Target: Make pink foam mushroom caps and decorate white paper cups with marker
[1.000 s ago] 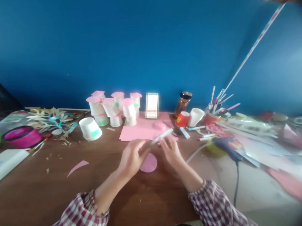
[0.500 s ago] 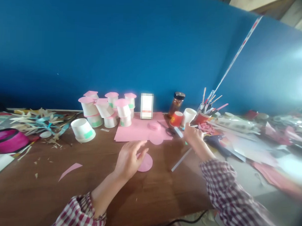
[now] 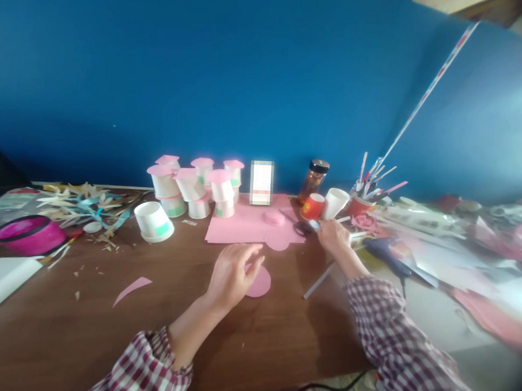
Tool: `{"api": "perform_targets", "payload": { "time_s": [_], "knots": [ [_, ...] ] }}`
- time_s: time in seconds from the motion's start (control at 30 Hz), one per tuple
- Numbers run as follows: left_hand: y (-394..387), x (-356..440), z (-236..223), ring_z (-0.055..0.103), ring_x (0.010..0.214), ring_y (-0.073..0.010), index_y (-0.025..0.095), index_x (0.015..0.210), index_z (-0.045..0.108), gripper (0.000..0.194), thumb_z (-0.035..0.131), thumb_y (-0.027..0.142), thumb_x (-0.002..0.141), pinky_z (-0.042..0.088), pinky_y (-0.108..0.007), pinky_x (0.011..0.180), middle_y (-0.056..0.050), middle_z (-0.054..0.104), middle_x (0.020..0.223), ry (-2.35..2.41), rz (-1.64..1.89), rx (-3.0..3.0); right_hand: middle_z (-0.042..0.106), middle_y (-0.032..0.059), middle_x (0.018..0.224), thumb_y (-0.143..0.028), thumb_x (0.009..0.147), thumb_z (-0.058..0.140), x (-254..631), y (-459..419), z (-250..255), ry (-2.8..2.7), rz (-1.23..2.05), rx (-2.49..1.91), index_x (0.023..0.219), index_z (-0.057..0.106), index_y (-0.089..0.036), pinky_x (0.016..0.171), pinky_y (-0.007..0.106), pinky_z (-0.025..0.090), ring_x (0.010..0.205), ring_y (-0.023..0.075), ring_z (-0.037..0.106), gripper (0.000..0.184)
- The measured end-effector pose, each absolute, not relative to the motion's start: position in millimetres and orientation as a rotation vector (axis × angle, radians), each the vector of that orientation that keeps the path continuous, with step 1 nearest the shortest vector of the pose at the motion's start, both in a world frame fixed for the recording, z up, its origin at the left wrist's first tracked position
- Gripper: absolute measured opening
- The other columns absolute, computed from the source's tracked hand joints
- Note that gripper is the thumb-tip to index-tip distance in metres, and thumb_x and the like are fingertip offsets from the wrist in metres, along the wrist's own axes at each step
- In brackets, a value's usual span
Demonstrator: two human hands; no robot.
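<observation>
My left hand hovers beside a pink paper circle, partly covering its left side. Its thumb and fingers are apart and hold nothing. Farther right, my right hand is closed at a small flat light-blue strip; the fingertips cover the strip's near end. Next to the strip lie dark-handled scissors. A second pink circle and a small pile of pink discs rest on pink paper sheets.
Stacked white paper cups with pink tops stand at back left, a single upturned cup before them. A jar, red cup, white cup and a holder of brushes stand back right. Scraps and a magenta pouch flank the table.
My right hand has moved slightly left and down onto the light-blue strip, covering part of it. The left hand keeps its place by the pink circle; the view has turned a little left.
</observation>
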State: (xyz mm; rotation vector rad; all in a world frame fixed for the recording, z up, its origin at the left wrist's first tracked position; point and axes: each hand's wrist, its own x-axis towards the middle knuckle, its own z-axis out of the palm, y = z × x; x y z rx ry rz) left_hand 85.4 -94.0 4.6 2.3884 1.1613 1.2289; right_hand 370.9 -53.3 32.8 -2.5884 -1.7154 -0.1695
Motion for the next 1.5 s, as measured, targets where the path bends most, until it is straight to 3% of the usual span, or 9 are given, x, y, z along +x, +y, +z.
{"api": "perform_targets", "payload": {
  "time_s": [0.13,0.3,0.4,0.5,0.67,0.8,0.93,1.07,1.5],
  "knots": [
    [-96,86,7,0.062,0.092,-0.0180,0.020,0.102,0.062,0.021,0.051,0.027,0.087,0.048,-0.033,0.085,-0.006,0.068,0.098,1.122,1.272,2.300,0.066,0.0106,0.090,-0.043,0.086,0.045,366,-66,40,-1.605,0.070,-2.245,0.093,0.066,-0.016,0.068,0.032,0.044,0.082,0.0247,0.062,0.035],
    [-96,84,12,0.060,0.096,-0.0180,0.020,0.117,0.054,0.031,0.050,0.028,0.088,0.051,-0.030,0.081,-0.009,0.063,0.110,1.033,1.293,2.088,0.064,0.0039,0.076,-0.050,0.084,0.050,312,-90,46,-1.589,0.968,-1.407,0.093,0.059,-0.017,0.063,0.028,0.048,0.073,0.0187,0.060,0.035],
    [-94,80,15,0.060,0.096,-0.0188,0.018,0.133,0.038,0.045,0.046,0.029,0.089,0.050,-0.033,0.081,-0.012,0.059,0.115,1.033,1.296,2.016,0.060,0.0012,0.069,-0.046,0.082,0.057,272,-102,42,-1.644,1.169,-1.185,0.083,0.059,-0.018,0.062,0.026,0.045,0.066,0.0140,0.056,0.029],
    [-91,76,19,0.059,0.096,-0.0185,0.019,0.128,0.044,0.037,0.041,0.026,0.092,0.047,-0.033,0.084,-0.010,0.061,0.109,1.006,1.249,2.071,0.058,-0.0011,0.071,-0.043,0.082,0.059,248,-107,31,-1.515,1.315,-1.073,0.086,0.059,-0.019,0.058,0.023,0.043,0.061,0.0106,0.052,0.024],
    [-90,78,19,0.058,0.098,-0.0173,0.020,0.114,0.056,0.027,0.045,0.027,0.090,0.047,-0.029,0.084,-0.007,0.063,0.105,0.948,1.256,2.076,0.051,-0.0046,0.062,-0.035,0.074,0.070,243,-108,15,-1.093,1.402,-0.932,0.085,0.061,-0.020,0.051,0.020,0.037,0.052,0.0070,0.044,0.021],
    [-92,82,13,0.059,0.098,-0.0164,0.021,0.114,0.058,0.027,0.051,0.027,0.088,0.048,-0.027,0.083,-0.006,0.064,0.107,0.893,1.271,2.031,0.053,-0.0042,0.063,-0.031,0.069,0.076,243,-108,11,-0.854,1.458,-0.773,0.085,0.064,-0.021,0.057,0.022,0.042,0.056,0.0085,0.047,0.021],
    [-94,84,12,0.061,0.095,-0.0169,0.020,0.114,0.059,0.030,0.054,0.029,0.086,0.048,-0.027,0.082,-0.007,0.066,0.106,0.909,1.261,2.030,0.059,-0.0014,0.069,-0.030,0.068,0.076,237,-110,12,-0.856,1.471,-0.746,0.080,0.066,-0.020,0.062,0.024,0.043,0.060,0.0099,0.050,0.019],
    [-96,85,18,0.062,0.086,-0.0156,0.021,0.112,0.061,0.029,0.052,0.033,0.088,0.046,-0.025,0.076,-0.004,0.068,0.097,0.953,1.170,2.066,0.051,-0.0029,0.057,-0.035,0.074,0.072,233,-111,10,-0.885,1.438,-0.755,0.073,0.064,-0.019,0.058,0.024,0.040,0.055,0.0101,0.046,0.018],
    [-101,86,14,0.054,0.062,-0.0149,0.019,0.072,0.057,0.038,0.043,0.051,0.087,0.035,-0.025,0.059,0.000,0.059,0.066,1.228,0.853,2.298,0.051,-0.0023,0.062,-0.044,0.077,0.065,232,-113,6,-0.954,1.335,-0.934,0.080,0.061,-0.019,0.053,0.024,0.037,0.050,0.0091,0.039,0.025]
  ]
}}
